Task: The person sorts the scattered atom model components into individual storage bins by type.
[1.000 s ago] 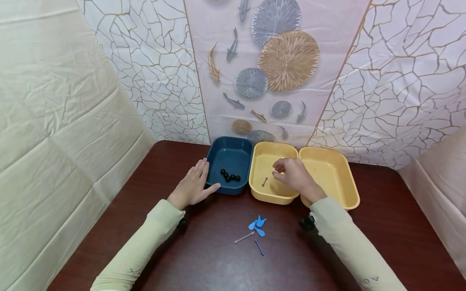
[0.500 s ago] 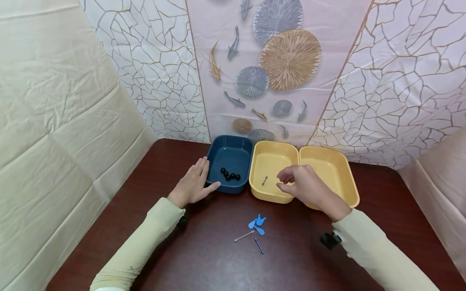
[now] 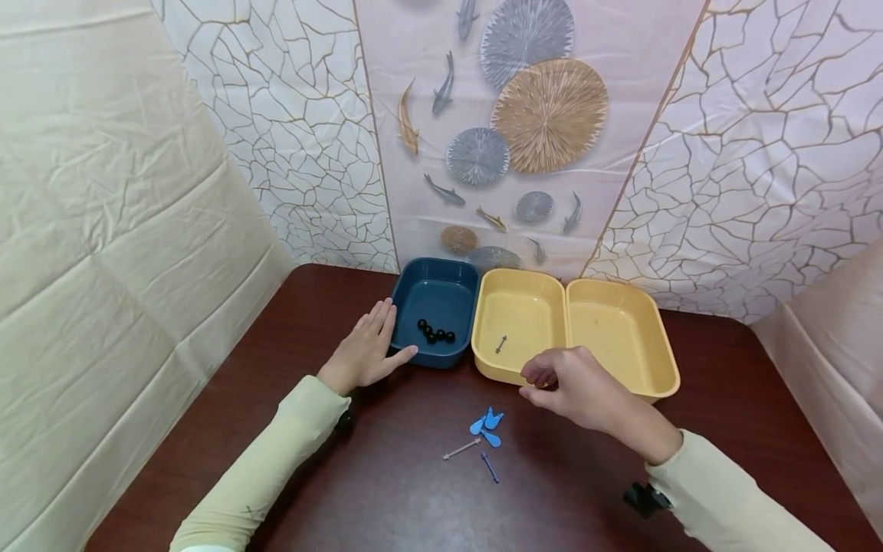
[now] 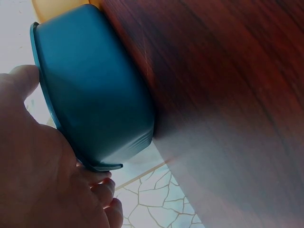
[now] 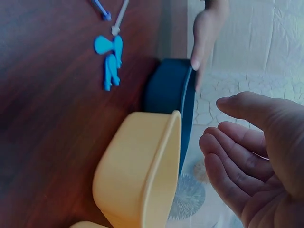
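Note:
My left hand [image 3: 362,353] rests with straight fingers along the near left rim of the dark blue bin [image 3: 434,359]. Several black balls [image 3: 431,334] lie inside that bin. In the left wrist view the thumb [image 4: 24,80] touches the bin's rim. My right hand [image 3: 579,387] hovers just in front of the middle yellow bin [image 3: 495,371], fingers loosely bent and holding nothing. One small purplish rod [image 3: 501,345] lies in this bin. On the table are several blue teardrop-shaped pieces [image 3: 491,438], a grey rod [image 3: 461,450] and a violet rod [image 3: 490,468].
A second yellow bin [image 3: 661,330] stands at the right, side by side with the middle one. Behind the bins hangs a patterned cloth [image 3: 476,222]. The dark red wooden table [image 3: 386,491] has its left edge beyond my left arm.
My right hand has drawn back from over the middle yellow bin toward me and slightly to the right. The left hand has stayed on the blue bin.

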A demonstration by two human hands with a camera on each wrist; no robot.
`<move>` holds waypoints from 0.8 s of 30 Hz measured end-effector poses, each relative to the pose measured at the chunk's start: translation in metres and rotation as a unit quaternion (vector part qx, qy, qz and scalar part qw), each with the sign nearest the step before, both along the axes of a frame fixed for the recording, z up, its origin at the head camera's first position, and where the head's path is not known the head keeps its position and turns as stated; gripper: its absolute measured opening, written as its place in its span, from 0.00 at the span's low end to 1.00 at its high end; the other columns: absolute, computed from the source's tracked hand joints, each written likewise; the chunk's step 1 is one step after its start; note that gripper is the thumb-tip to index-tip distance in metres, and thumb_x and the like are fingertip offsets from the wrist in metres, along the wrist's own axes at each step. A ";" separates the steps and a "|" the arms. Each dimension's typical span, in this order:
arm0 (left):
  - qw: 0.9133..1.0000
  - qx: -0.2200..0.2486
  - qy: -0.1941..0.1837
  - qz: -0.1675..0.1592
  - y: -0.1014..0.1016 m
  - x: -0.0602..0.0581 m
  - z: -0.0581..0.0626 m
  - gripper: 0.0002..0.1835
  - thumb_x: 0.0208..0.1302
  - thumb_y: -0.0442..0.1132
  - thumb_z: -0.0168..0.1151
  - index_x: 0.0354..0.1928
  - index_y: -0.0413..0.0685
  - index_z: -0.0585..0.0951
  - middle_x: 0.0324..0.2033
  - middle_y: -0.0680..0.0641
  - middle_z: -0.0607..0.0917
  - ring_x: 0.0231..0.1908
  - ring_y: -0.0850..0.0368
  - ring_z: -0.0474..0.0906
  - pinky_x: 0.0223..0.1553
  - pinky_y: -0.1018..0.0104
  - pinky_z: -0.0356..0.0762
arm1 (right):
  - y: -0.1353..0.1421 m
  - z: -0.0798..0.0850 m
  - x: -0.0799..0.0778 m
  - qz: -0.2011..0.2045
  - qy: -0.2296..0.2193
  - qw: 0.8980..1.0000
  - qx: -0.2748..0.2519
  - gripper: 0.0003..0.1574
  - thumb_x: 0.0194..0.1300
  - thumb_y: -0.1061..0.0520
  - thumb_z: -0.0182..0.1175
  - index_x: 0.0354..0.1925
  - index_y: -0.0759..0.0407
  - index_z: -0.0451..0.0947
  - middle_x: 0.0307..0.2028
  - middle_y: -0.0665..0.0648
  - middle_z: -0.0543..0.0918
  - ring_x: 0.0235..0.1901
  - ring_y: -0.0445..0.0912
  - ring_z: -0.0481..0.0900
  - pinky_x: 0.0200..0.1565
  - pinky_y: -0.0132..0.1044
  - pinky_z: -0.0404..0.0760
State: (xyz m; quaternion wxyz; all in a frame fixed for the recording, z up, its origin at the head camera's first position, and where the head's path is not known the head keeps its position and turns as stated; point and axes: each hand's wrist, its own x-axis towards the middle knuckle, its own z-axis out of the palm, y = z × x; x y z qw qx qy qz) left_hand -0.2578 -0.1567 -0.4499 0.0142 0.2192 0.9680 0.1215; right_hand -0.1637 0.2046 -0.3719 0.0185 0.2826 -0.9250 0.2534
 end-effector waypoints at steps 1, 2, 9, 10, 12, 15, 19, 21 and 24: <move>1.000 0.000 -0.003 0.000 0.000 0.000 0.000 0.52 0.78 0.68 0.47 0.83 0.33 0.47 0.85 0.34 0.48 0.85 0.36 0.44 0.84 0.41 0.49 | 0.000 -0.002 0.002 0.002 -0.006 1.000 0.000 0.09 0.61 0.58 0.77 0.40 0.59 0.90 0.33 0.48 0.91 0.32 0.35 0.86 0.37 0.34 0.89; 1.000 -0.002 -0.005 0.001 0.000 0.000 0.000 0.52 0.78 0.68 0.46 0.84 0.33 0.47 0.85 0.34 0.47 0.85 0.37 0.44 0.84 0.41 0.48 | -0.001 -0.003 0.004 0.004 -0.011 1.000 0.001 0.09 0.61 0.58 0.77 0.40 0.58 0.90 0.33 0.48 0.90 0.32 0.35 0.86 0.37 0.33 0.89; 1.000 0.003 0.003 0.000 0.000 0.000 -0.001 0.52 0.78 0.67 0.48 0.83 0.32 0.49 0.84 0.33 0.49 0.85 0.36 0.45 0.83 0.40 0.50 | -0.004 -0.018 0.018 0.024 -0.036 0.999 -0.002 0.09 0.62 0.57 0.77 0.41 0.57 0.90 0.34 0.47 0.90 0.33 0.33 0.85 0.37 0.36 0.89; 1.000 0.003 0.004 -0.001 0.000 0.000 -0.001 0.52 0.78 0.67 0.48 0.83 0.32 0.49 0.84 0.33 0.49 0.84 0.36 0.45 0.83 0.40 0.50 | -0.005 -0.021 0.021 0.029 -0.041 0.999 -0.003 0.10 0.62 0.57 0.77 0.41 0.58 0.90 0.33 0.47 0.90 0.32 0.33 0.85 0.37 0.36 0.89; 1.000 0.002 0.002 0.000 0.000 -0.001 -0.001 0.52 0.78 0.67 0.47 0.83 0.32 0.48 0.84 0.34 0.48 0.85 0.36 0.45 0.83 0.41 0.49 | -0.007 -0.026 0.025 0.039 -0.051 0.998 -0.003 0.10 0.62 0.57 0.77 0.41 0.58 0.90 0.33 0.46 0.90 0.32 0.32 0.84 0.36 0.34 0.89; 1.000 0.004 0.004 -0.002 -0.001 0.000 -0.001 0.52 0.78 0.67 0.48 0.83 0.32 0.48 0.84 0.33 0.49 0.85 0.36 0.45 0.83 0.40 0.50 | -0.011 -0.036 0.031 0.059 -0.059 0.996 -0.009 0.08 0.63 0.57 0.76 0.40 0.58 0.90 0.32 0.45 0.90 0.31 0.30 0.83 0.35 0.32 0.88; 1.000 0.008 0.009 -0.004 0.000 0.002 0.001 0.52 0.78 0.66 0.49 0.83 0.31 0.49 0.84 0.33 0.49 0.84 0.36 0.46 0.83 0.40 0.50 | -0.016 -0.049 0.038 0.081 -0.071 0.994 -0.020 0.05 0.63 0.59 0.76 0.37 0.56 0.90 0.30 0.43 0.88 0.30 0.27 0.81 0.34 0.30 0.87; 1.000 0.008 0.008 -0.004 0.000 0.002 0.001 0.52 0.78 0.67 0.49 0.83 0.32 0.49 0.84 0.33 0.49 0.85 0.36 0.45 0.83 0.40 0.50 | -0.018 -0.055 0.040 0.088 -0.080 0.993 -0.025 0.04 0.63 0.60 0.76 0.37 0.55 0.90 0.30 0.41 0.88 0.30 0.27 0.80 0.33 0.30 0.86; 1.000 0.008 0.006 -0.002 0.000 0.002 0.000 0.52 0.78 0.66 0.48 0.83 0.32 0.49 0.84 0.33 0.49 0.85 0.36 0.45 0.83 0.40 0.50 | -0.021 -0.062 0.044 0.090 -0.092 0.991 -0.032 0.03 0.63 0.60 0.76 0.36 0.54 0.90 0.29 0.41 0.87 0.30 0.27 0.80 0.33 0.29 0.86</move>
